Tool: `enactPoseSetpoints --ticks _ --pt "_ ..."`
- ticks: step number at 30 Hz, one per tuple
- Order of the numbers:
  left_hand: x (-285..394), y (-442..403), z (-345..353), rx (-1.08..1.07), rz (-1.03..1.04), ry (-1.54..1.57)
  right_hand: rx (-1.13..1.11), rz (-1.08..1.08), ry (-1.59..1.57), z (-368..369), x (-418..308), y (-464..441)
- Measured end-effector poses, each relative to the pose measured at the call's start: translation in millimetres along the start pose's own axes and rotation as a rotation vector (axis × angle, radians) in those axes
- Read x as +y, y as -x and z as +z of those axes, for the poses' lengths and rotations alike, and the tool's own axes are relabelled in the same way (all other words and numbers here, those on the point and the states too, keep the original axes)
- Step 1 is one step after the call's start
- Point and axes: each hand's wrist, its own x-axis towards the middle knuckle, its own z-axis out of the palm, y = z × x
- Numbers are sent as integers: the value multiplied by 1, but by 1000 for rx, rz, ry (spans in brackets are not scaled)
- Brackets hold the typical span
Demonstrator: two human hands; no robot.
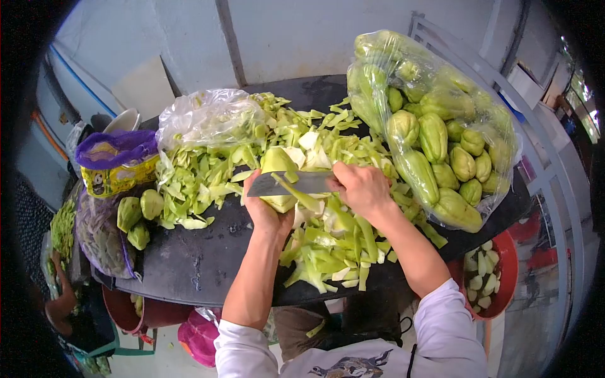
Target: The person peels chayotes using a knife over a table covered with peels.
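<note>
My left hand (268, 211) is wrapped around a pale green chayote (277, 162), partly peeled, above the middle of the table. In my right hand (362, 189) is a knife (309, 182) with a broad blade, lying across the chayote and pointing left. A strip of green peel (305, 196) hangs by the blade. Under and around both hands spreads a heap of green peelings (328, 242). The knife's handle is mostly hidden in my right fingers.
A clear plastic bag of whole chayotes (435, 135) stands at the right. Left are a purple mesh bag (101, 227), several loose chayotes (140, 217) and a crumpled plastic bag (208, 116). Below the dark table (183, 258), a red bucket (509, 271) holds peeled pieces.
</note>
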Motion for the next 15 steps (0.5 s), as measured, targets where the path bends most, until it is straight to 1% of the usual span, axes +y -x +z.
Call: enactPoseSetpoints --ticks 2,4,5,6,7,8,9,10,12,15 --pt "2 1 0 -5 9 -5 23 2 -6 -2 -8 1" --pt "5 13 13 -112 12 -155 43 14 -13 -8 -19 -1" --pt "0 12 9 -33 -6 -174 38 -26 12 -13 -25 -3" --pt "-3 8 3 -29 -9 -176 32 -64 36 -15 -27 -3" --pt "-5 5 -5 -33 -17 -162 28 -59 32 -12 -24 -2" --pt "-7 3 -12 -36 -26 -149 11 -8 -36 -7 -17 -1" --pt "-10 1 -12 51 46 -62 -3 37 -99 -4 -10 -1" --pt "-7 0 -12 -27 64 -108 1 39 -95 -2 -2 -1" --pt "-5 6 -6 -52 31 -125 -22 63 -42 -3 10 0" --pt "-5 6 -6 -48 3 -92 10 30 -11 -8 -4 2"
